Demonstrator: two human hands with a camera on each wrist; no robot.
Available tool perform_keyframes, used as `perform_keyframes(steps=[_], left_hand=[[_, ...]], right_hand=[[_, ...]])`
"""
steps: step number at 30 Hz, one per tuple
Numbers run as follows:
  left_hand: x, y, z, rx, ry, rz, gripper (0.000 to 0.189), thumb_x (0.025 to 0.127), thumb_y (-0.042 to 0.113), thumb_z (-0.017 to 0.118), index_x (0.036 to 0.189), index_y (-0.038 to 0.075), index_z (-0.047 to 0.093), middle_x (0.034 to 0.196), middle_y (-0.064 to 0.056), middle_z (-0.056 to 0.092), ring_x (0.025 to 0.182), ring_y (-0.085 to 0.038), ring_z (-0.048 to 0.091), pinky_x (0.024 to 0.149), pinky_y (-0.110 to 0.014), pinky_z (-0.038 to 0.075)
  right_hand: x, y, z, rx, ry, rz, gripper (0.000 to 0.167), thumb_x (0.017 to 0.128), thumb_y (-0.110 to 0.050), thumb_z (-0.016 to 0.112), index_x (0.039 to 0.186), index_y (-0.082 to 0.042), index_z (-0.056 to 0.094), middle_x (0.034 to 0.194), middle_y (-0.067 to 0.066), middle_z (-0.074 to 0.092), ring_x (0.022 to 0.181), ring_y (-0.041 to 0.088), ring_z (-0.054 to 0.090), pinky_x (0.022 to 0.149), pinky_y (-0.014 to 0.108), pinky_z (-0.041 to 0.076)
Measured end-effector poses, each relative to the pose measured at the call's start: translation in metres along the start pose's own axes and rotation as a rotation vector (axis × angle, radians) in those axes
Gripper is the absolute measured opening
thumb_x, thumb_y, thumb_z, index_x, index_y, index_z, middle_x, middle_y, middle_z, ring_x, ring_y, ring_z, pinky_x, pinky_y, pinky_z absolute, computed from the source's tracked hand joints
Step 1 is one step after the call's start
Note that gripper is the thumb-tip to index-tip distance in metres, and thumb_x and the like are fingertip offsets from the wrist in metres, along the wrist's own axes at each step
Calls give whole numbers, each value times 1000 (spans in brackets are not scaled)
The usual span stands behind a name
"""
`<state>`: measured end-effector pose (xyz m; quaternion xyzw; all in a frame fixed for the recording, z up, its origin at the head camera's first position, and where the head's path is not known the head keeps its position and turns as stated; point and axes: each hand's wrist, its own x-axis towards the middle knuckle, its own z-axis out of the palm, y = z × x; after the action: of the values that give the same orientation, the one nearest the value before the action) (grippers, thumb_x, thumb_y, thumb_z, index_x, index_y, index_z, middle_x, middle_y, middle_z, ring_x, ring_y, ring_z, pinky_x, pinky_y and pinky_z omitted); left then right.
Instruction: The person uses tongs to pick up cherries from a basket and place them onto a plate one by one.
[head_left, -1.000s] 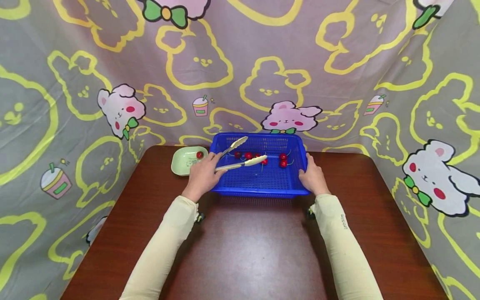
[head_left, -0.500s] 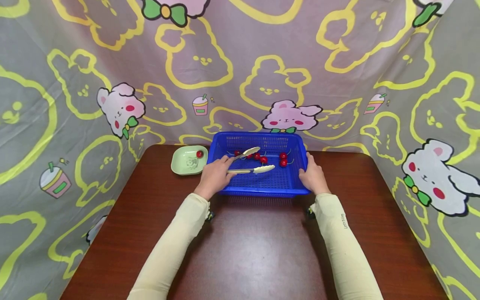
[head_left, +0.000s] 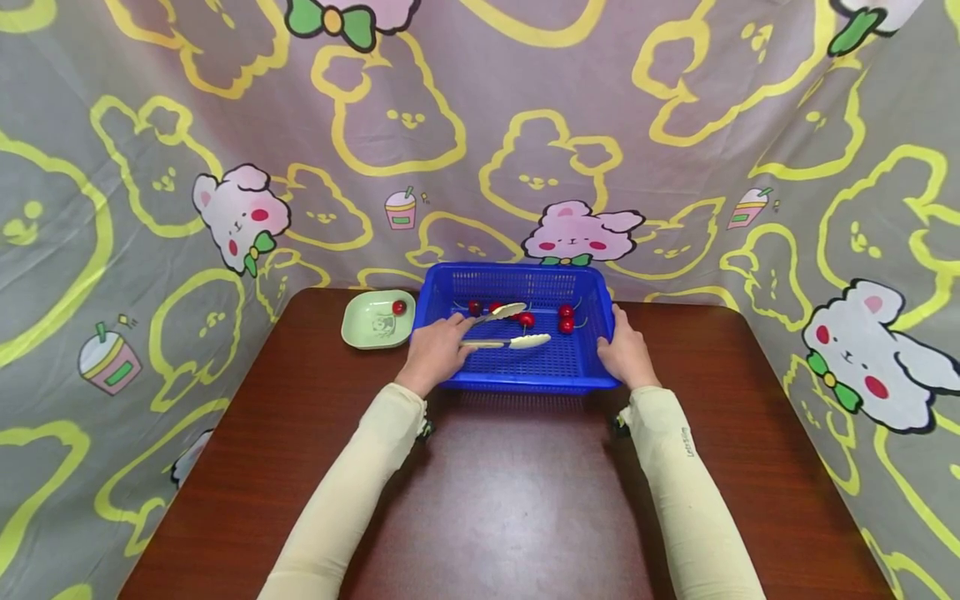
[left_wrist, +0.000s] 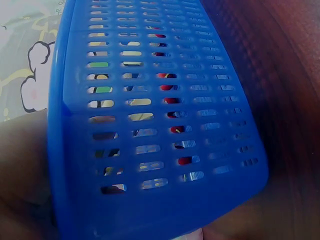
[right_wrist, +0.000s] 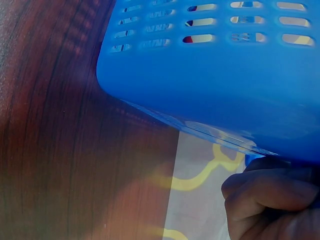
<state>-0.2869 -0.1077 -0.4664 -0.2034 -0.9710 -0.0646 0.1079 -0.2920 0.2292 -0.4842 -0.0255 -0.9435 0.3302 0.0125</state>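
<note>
My left hand (head_left: 437, 352) holds a pair of tongs (head_left: 531, 341) with pale scalloped tips, over the left side of a blue plastic basket (head_left: 517, 383). The tong arms are spread, the upper tip close over several red cherries (head_left: 527, 320) and the lower one over the mesh floor. On the basket's right, two more cherries (head_left: 566, 326) with stems lie together. My right hand (head_left: 628, 350) grips the basket's right rim; its curled fingers (right_wrist: 267, 195) show by the rim in the right wrist view. The basket wall fills most of the left wrist view.
A pale green dish (head_left: 355, 332) with one cherry (head_left: 399, 307) in it stands left of the basket. The brown table (head_left: 495, 500) ends at the back against a patterned cloth (head_left: 450, 100), which also hangs at both sides.
My left hand has moved right with the tongs, from near the green dish to over the basket, and the tong tips have come closer together. The right hand and basket stay put.
</note>
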Motion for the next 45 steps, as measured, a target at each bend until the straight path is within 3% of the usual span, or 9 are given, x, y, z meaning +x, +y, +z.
perform_keyframes(steps=[7,16,29,45], left_hand=[[4,1,1,5,-42,-29,48,98,40,69,139,17,65,122,-2,70,105,-27,71,77,-44,57],[7,4,3,9,-43,-40,44,96,38,72,135,19,69,115,-2,71,102,-28,72,75,-47,58],[11,17,3,2,-2,-99,37,92,33,76,126,19,73,111,-3,72,96,-29,74,71,-47,57],[11,19,5,-6,22,-98,33,91,30,78,122,20,75,104,-2,72,91,-30,74,67,-47,56]], right_hand=[[0,0,0,7,-3,2,73,102,-14,50,164,0,14,148,42,44,131,58,50,112,66,39],[0,1,2,25,-11,14,73,103,-15,49,164,-1,13,151,40,42,132,57,50,112,67,38],[-1,0,3,13,5,7,72,102,-14,51,163,-1,15,148,41,44,132,58,50,112,65,39],[-1,-1,1,19,-8,11,73,103,-15,50,164,-1,12,149,41,43,131,57,51,110,66,39]])
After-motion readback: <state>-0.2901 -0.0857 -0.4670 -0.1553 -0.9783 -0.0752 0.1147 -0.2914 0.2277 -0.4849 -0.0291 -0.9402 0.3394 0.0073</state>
